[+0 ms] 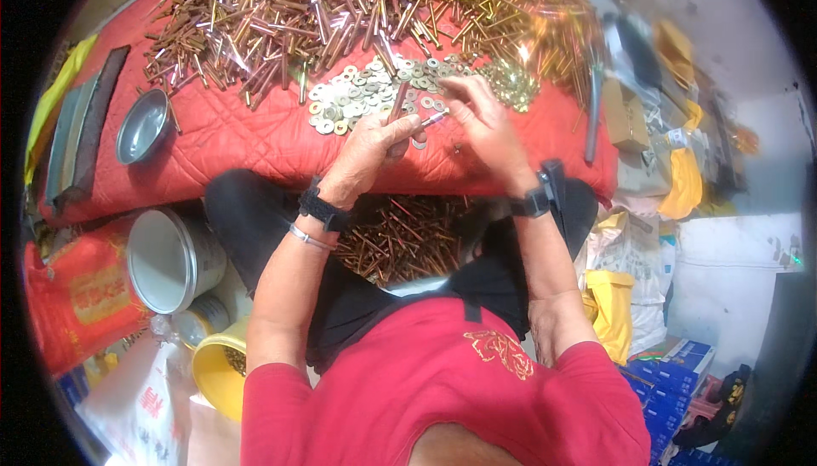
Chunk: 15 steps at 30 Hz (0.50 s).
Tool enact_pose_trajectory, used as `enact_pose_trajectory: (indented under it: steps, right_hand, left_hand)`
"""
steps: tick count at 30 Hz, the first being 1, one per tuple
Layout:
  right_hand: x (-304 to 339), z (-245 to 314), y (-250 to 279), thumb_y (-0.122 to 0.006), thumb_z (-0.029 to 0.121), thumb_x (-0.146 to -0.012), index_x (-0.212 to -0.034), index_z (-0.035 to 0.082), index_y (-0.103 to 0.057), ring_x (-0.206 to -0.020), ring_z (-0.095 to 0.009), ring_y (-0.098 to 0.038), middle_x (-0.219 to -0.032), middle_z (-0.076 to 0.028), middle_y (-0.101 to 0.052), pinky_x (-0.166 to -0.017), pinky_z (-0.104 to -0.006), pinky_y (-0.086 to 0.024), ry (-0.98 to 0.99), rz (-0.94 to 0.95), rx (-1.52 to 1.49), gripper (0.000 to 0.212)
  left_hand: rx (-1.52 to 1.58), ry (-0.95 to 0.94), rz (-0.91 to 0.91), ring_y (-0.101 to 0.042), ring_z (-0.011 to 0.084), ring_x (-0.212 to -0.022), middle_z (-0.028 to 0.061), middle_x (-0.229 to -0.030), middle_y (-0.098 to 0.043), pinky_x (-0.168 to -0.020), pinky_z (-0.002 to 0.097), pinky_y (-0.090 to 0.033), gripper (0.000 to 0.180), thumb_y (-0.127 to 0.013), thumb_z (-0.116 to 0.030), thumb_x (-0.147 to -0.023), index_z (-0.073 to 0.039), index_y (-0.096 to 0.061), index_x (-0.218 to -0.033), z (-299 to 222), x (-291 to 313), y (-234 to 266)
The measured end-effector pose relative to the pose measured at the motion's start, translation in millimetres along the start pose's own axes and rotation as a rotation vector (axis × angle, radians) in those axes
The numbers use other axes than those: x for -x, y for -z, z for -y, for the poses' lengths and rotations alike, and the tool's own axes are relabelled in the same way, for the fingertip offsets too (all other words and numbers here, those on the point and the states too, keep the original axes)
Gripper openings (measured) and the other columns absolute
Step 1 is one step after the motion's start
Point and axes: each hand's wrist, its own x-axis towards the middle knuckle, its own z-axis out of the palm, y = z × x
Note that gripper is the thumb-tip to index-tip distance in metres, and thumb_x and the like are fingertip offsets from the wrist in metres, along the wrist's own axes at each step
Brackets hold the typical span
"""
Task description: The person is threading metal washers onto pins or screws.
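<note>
My left hand [368, 149] grips a short copper-coloured tube [398, 102] that points up and away from me. Just right of it, my right hand [478, 114] pinches a small silvery piece [434, 117] at its fingertips; the piece's kind is too small to tell. Both hands hover over the near edge of a red quilted cloth [230, 138]. Right behind the fingers lies a heap of flat metal washers [357, 96]. Farther back spreads a big pile of copper and brass tubes [340, 6]. More tubes [400, 240] lie between my knees.
A small metal bowl [143, 125] sits on the cloth at the left. A white bucket [166, 257] and a yellow container [217, 372] stand beside my left leg. A red sack [81, 296] lies farther left. Cardboard boxes [628, 117], yellow bags [681, 181] and blue boxes [672, 372] crowd the right.
</note>
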Motion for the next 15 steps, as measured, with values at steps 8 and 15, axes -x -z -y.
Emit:
enact_pose_trajectory:
  steps: [8, 15]
  right_hand:
    - [-0.9, 9.3, -5.9, -0.058, 0.008, -0.089, -0.126, 0.009, -0.052, -0.07, -0.016, -0.058, -0.077, -0.011, -0.058, -0.065, -0.0325, -0.047, -0.284, -0.065, -0.01, 0.037]
    - [0.7, 11.6, -3.3, -0.059, 0.012, -0.09, -0.128, 0.007, -0.051, -0.071, -0.016, -0.059, -0.079, -0.012, -0.059, -0.066, -0.0307, -0.047, -0.178, -0.027, 0.091, 0.039]
  left_hand:
    - [-0.003, 0.032, -0.022, -0.027, 0.0033, -0.047, -0.009, -0.053, -0.036, -0.044, 0.0229, -0.018, 0.026, -0.059, -0.028, -0.089, -0.006, -0.064, -0.077, 0.6, 2.0, -1.7]
    - [0.05, 0.043, -0.003, -0.027, 0.0028, -0.046, -0.0094, -0.053, -0.035, -0.044, 0.0219, -0.018, 0.027, -0.061, -0.03, -0.089, -0.006, -0.063, -0.078, 5.2, 0.8, -2.1]
